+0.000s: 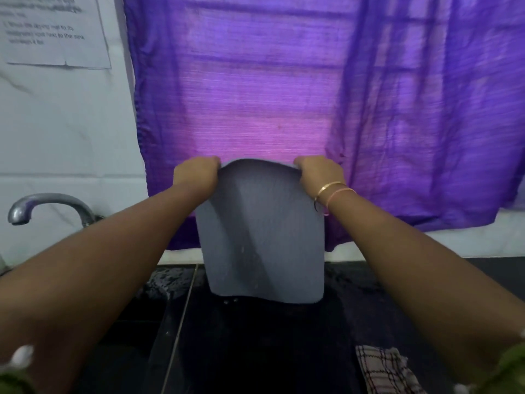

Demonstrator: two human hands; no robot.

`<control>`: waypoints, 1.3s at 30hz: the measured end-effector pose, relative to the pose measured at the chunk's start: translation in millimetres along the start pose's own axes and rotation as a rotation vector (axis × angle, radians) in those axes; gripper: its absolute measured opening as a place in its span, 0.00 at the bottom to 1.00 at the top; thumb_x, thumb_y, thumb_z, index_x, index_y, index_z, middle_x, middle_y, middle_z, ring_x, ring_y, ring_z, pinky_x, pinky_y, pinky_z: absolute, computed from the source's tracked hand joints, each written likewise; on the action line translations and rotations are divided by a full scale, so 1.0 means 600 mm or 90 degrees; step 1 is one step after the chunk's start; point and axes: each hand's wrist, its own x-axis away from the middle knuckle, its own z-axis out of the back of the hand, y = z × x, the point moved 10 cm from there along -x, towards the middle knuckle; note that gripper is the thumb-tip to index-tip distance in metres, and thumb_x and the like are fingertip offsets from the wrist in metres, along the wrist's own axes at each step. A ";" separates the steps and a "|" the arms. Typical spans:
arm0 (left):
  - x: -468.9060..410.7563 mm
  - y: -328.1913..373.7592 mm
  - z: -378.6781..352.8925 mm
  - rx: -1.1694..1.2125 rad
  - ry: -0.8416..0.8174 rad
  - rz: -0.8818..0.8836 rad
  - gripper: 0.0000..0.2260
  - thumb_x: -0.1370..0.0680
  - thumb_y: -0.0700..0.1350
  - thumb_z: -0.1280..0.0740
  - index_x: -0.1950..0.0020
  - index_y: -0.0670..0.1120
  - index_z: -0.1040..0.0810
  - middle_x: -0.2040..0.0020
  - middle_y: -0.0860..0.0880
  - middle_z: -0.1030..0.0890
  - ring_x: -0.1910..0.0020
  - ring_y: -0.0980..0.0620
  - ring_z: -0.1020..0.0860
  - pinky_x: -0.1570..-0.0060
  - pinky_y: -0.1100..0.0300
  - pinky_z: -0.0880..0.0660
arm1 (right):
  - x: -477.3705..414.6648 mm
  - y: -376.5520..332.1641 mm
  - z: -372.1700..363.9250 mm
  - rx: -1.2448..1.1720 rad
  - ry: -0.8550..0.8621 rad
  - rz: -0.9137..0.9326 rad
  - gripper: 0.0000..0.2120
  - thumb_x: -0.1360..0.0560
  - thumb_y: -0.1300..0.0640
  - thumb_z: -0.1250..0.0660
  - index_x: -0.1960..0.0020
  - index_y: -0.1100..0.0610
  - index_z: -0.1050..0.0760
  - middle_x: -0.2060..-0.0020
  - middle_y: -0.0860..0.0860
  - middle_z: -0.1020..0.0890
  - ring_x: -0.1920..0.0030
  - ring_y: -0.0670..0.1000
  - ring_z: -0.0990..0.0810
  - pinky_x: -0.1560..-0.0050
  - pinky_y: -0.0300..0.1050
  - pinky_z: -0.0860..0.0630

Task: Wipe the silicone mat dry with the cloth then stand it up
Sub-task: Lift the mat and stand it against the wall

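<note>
A purple curtain (284,95) is hung across the far wall above a dark countertop (255,351), with a printed notice (54,29) fixed to the white tiles at the far left and a metal tap (42,207) curving over the left side; the grey silicone mat (261,237) is held upright in the middle of the scene, its lower edge hanging just above or barely at the counter, which of the two cannot be told; its top corners are pinched by the left hand (197,173) and the right hand (319,172), the fingers of each being curled tightly over the upper edge; the mat is bowed between the two grips, as a limp sheet would be when carried only by its top, and this hold is judged to be chosen so that water may run down and drip off; a few drops are seen on its lower face and below its edge; two bangles (332,191) are worn on the right wrist; the checked cloth (383,368) is left lying on the near right of the counter, well apart from the mat and touched by neither hand, so wiping is judged not to be under way at this moment.
</note>
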 end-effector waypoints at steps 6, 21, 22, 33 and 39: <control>0.016 0.019 0.043 0.054 0.156 -0.054 0.11 0.25 0.34 0.41 0.45 0.41 0.26 0.48 0.39 0.22 0.51 0.37 0.22 0.62 0.50 0.30 | 0.015 0.021 0.037 -0.043 0.131 -0.047 0.15 0.30 0.68 0.42 0.46 0.60 0.27 0.48 0.61 0.21 0.47 0.63 0.23 0.54 0.51 0.29; 0.012 0.007 0.087 0.126 0.266 -0.049 0.10 0.25 0.34 0.40 0.46 0.40 0.25 0.51 0.38 0.20 0.52 0.36 0.22 0.59 0.48 0.28 | 0.036 0.004 0.104 -0.138 0.333 -0.044 0.17 0.32 0.68 0.42 0.47 0.58 0.23 0.52 0.59 0.20 0.50 0.62 0.23 0.54 0.51 0.30; 0.002 0.005 0.061 0.094 0.168 -0.020 0.09 0.25 0.34 0.41 0.46 0.40 0.26 0.49 0.38 0.21 0.50 0.36 0.23 0.59 0.49 0.29 | 0.024 0.003 0.078 -0.106 0.232 -0.043 0.16 0.32 0.68 0.42 0.48 0.58 0.23 0.51 0.58 0.20 0.49 0.61 0.23 0.55 0.50 0.30; -0.003 0.011 0.049 0.040 0.144 -0.038 0.08 0.26 0.38 0.39 0.48 0.37 0.28 0.50 0.36 0.21 0.52 0.35 0.24 0.60 0.52 0.38 | 0.027 -0.001 0.047 -0.087 0.158 -0.032 0.12 0.32 0.65 0.41 0.49 0.60 0.28 0.52 0.62 0.22 0.50 0.64 0.24 0.58 0.51 0.32; -0.002 0.012 0.052 0.038 0.199 -0.125 0.16 0.34 0.43 0.49 0.53 0.38 0.28 0.55 0.35 0.21 0.57 0.35 0.24 0.63 0.52 0.40 | 0.010 -0.001 0.045 -0.143 0.097 -0.018 0.07 0.34 0.66 0.41 0.57 0.61 0.29 0.55 0.63 0.20 0.52 0.64 0.24 0.61 0.49 0.36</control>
